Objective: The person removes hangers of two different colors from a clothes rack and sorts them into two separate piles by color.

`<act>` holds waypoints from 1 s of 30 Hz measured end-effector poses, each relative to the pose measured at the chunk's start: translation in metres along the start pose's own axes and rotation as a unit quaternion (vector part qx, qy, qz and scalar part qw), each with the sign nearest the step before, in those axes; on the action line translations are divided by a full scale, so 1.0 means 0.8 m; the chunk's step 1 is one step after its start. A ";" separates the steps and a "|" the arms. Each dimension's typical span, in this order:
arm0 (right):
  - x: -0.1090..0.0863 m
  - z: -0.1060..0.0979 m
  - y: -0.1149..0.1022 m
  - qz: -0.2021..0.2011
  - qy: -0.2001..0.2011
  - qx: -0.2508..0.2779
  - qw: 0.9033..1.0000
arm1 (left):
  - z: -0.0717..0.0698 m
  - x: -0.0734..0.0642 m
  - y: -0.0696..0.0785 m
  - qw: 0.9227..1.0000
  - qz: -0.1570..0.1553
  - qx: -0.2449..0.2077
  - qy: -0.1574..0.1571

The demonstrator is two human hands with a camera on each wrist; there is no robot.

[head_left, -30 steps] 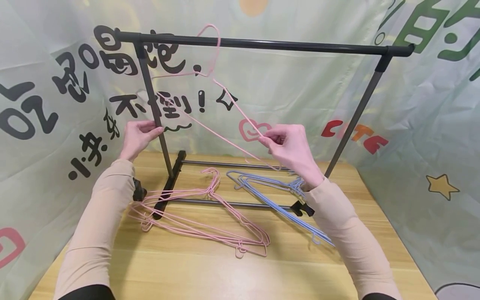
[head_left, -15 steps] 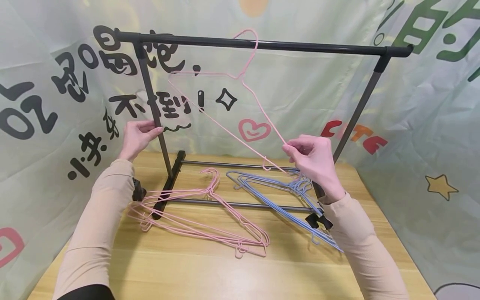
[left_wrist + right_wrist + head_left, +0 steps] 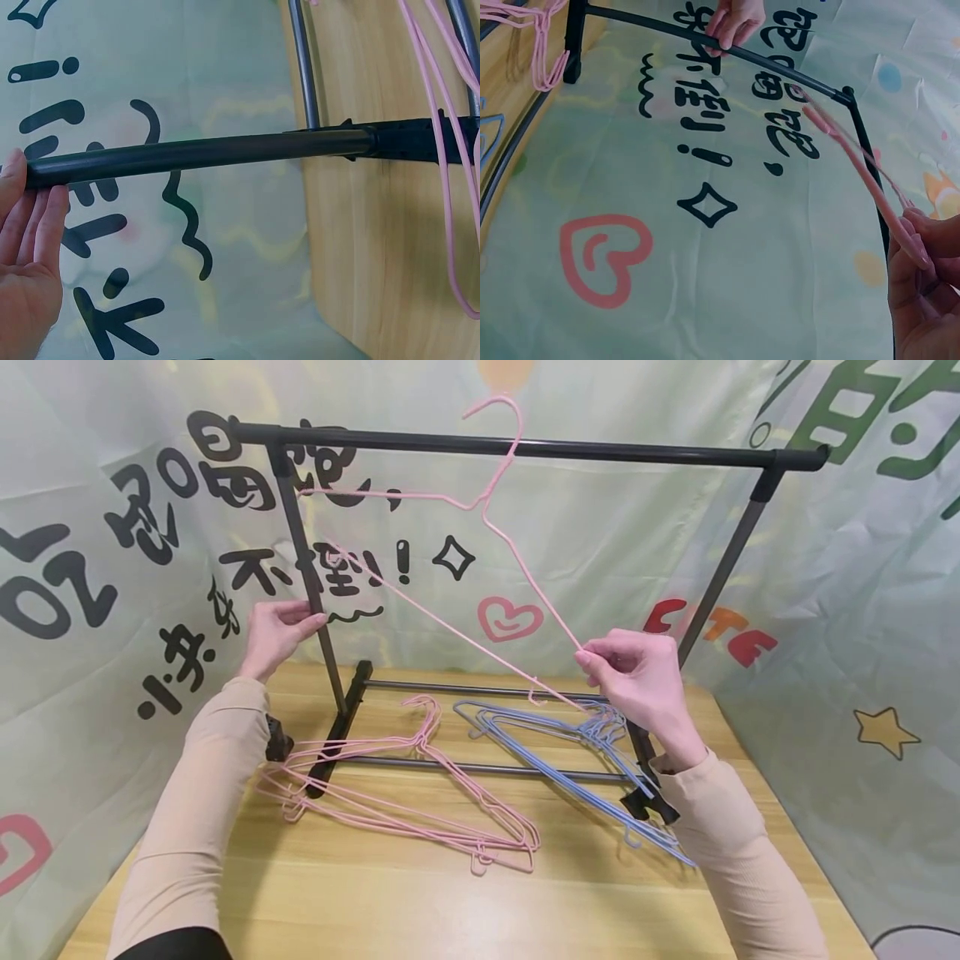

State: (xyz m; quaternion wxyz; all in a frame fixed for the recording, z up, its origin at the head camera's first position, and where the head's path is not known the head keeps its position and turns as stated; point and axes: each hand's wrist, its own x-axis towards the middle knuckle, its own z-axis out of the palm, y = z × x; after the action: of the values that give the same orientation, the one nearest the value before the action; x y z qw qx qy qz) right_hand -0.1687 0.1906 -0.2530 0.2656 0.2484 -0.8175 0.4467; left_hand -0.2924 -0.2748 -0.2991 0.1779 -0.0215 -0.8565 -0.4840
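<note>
My right hand point(image 3: 637, 681) pinches the right end of a pink wire hanger point(image 3: 542, 589), tilted in front of the rack. Its hook crosses the black top bar point(image 3: 637, 452), with the tip standing above the bar. In the right wrist view the hanger point(image 3: 855, 161) appears edge-on between thumb and fingers. My left hand point(image 3: 276, 635) grips the rack's left post point(image 3: 297, 539) between thumb and fingers; the left wrist view shows the same hold on the post point(image 3: 187, 152). Several pink hangers point(image 3: 442, 760) lie overlapped on the table below.
Several blue hangers point(image 3: 540, 768) lie across the rack's lower rails to the right. The wooden table point(image 3: 360, 893) extends toward me in front of the hangers. A printed fabric backdrop point(image 3: 600, 543) surrounds the back and sides.
My right hand has moved right and slightly down with the pink hanger. Its hook has shifted right along the bar and risen, its tip now above it. My left hand stays on the post.
</note>
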 end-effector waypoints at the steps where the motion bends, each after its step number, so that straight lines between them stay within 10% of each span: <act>1: -0.002 -0.001 0.001 0.003 -0.003 0.000 1.000 | 0.000 0.000 0.000 1.000 0.000 -0.003 -0.001; 17: -0.042 -0.031 0.046 0.085 -0.069 -0.008 0.994 | -0.001 0.002 -0.001 1.000 -0.006 -0.002 -0.005; 30: -0.077 -0.001 0.111 0.166 -0.185 0.104 0.963 | -0.001 0.000 0.000 1.000 -0.007 0.010 -0.002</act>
State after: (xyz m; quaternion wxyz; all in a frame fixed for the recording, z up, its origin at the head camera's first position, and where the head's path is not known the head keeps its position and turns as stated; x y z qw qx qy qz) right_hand -0.1802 0.2442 -0.3457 0.0048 0.2134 -0.8313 0.5132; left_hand -0.2925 -0.2753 -0.2988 0.1724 -0.0147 -0.8617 -0.4770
